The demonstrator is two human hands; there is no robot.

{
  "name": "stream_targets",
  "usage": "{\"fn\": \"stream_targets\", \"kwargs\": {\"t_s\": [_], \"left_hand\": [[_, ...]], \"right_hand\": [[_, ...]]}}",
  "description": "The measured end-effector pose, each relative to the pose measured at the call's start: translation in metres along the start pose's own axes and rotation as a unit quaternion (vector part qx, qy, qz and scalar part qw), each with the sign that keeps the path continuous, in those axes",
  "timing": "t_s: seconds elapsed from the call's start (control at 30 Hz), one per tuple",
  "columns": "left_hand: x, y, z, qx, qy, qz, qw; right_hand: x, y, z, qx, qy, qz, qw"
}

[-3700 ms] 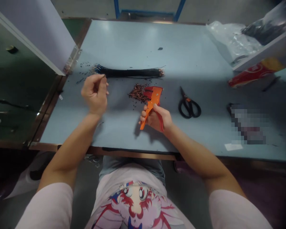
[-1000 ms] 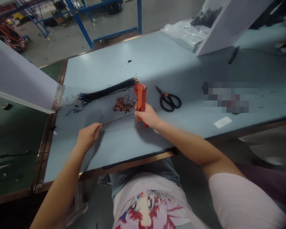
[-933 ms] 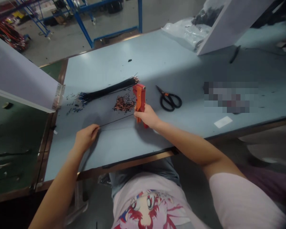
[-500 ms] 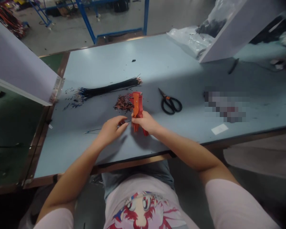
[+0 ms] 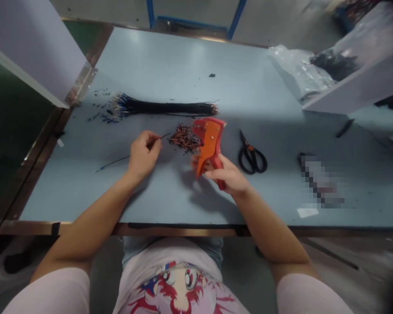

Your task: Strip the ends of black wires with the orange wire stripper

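Between the thumb and fingers of my left hand is a thin black wire; its blue-tipped end trails to the left and its other end points right. My right hand is wrapped round the handles of a red and orange wire stripper, held tilted above the table. Just left of the stripper's head lies a pile of short copper and dark scraps. Behind both hands a long bundle of black wires lies across the table, with blue ends at the left and bare copper ends at the right.
Black-handled scissors lie right of the stripper. Farther right are a blurred-out object and a white label. A clear plastic bag rests at the back right. Upright panels stand at both sides of the blue table.
My hands have drawn apart: the left moved left with the wire, the right moved right with the stripper. The wire's right end is now away from the tool. The camera view has also turned.
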State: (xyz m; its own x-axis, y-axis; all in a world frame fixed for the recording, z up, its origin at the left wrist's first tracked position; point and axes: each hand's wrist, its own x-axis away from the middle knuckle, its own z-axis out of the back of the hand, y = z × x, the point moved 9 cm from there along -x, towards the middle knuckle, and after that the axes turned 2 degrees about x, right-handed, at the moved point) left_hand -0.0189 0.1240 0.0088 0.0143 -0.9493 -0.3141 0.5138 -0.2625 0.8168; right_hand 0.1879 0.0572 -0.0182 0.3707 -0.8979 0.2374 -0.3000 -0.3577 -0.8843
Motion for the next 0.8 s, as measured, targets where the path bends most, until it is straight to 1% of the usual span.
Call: {"fn": "stream_targets", "kwargs": {"t_s": [0.07,0.13,0.2,0.3,0.4,0.5,0.7,0.8], "left_hand": [[0.001,0.002,-0.002,-0.004,0.001,-0.003,1.0],[0.003,0.004,-0.003,-0.022,0.002,-0.014,1.0],[0.004,0.008,-0.002,-0.038,0.005,-0.031,0.999],[0.006,0.019,0.0,-0.064,0.014,-0.072,0.995],[0.009,0.031,0.001,-0.078,0.024,-0.118,0.99],[0.011,0.037,0.001,-0.077,0.026,-0.147,0.986],[0.012,0.035,-0.004,-0.051,0.002,-0.167,0.985],[0.012,0.037,-0.004,-0.042,0.0,-0.172,0.984]], "right_hand": [[0.002,0.012,-0.009,-0.004,-0.03,-0.045,0.999],[0.001,0.026,-0.009,-0.012,-0.02,-0.091,0.996],[-0.001,0.035,-0.006,-0.017,0.005,-0.114,0.993],[-0.005,0.036,-0.003,-0.024,0.016,-0.108,0.994],[-0.005,0.032,-0.005,-0.031,0.003,-0.103,0.994],[-0.003,0.032,-0.007,-0.026,-0.011,-0.114,0.993],[0.0,0.029,-0.007,-0.013,-0.019,-0.121,0.992],[0.0,0.028,-0.004,0.011,-0.003,-0.115,0.993]]}}
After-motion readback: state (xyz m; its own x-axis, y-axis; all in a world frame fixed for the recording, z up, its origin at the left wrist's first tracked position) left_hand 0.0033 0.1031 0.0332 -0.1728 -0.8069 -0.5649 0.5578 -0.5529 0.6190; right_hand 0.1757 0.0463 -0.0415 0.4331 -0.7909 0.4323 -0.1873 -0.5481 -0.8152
